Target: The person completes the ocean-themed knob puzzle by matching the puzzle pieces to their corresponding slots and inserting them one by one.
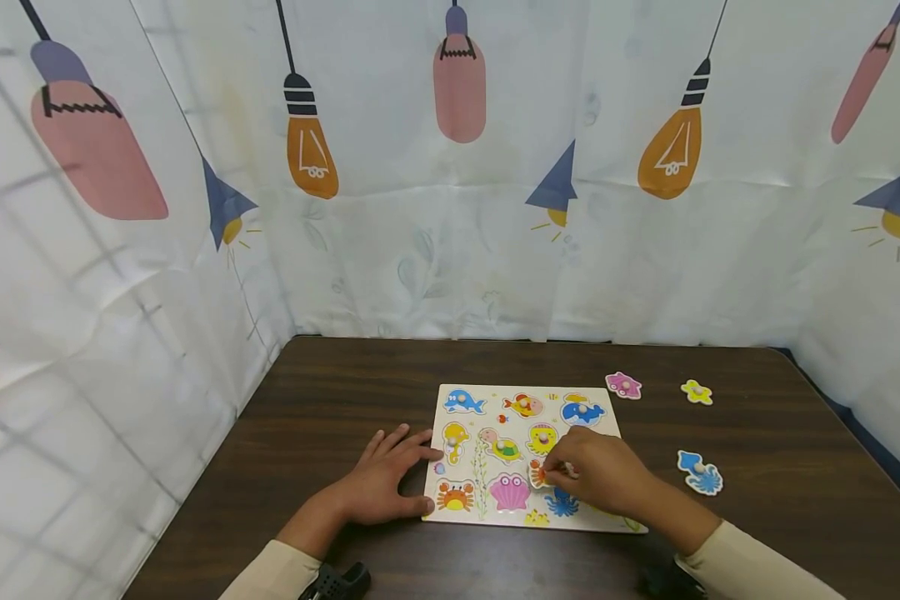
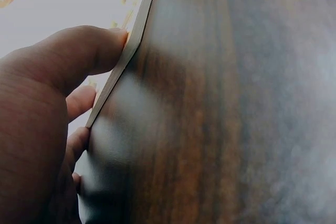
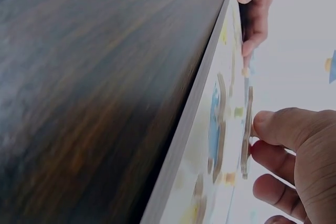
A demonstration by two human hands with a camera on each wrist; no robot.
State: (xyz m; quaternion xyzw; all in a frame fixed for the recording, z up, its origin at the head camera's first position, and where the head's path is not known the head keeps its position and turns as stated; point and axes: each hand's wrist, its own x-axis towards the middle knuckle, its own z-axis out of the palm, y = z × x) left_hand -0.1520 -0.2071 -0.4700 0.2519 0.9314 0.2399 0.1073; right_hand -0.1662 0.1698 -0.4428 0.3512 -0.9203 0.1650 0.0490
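Observation:
A white wooden peg puzzle board (image 1: 498, 392) with sea-animal pictures lies on the table. My left hand (image 1: 381, 483) rests at its left side, fingers spread, the thumb on the near left corner. Over the board's right half, my right hand (image 1: 607, 471) pinches an orange-red puzzle piece (image 1: 537, 475) between thumb and finger. In the right wrist view that piece (image 3: 247, 140) is edge-on, held just off the board; its exact shape is partly hidden by the fingers. Near it are a yellow octopus piece (image 1: 542, 437) and a blue octopus picture (image 1: 562, 502).
Right of the board lie a pink fish piece (image 1: 624, 385), a yellow star-shaped piece (image 1: 697, 392) and a blue piece (image 1: 701, 473). The dark wooden table (image 1: 270, 433) stands against a white printed curtain (image 1: 390, 267).

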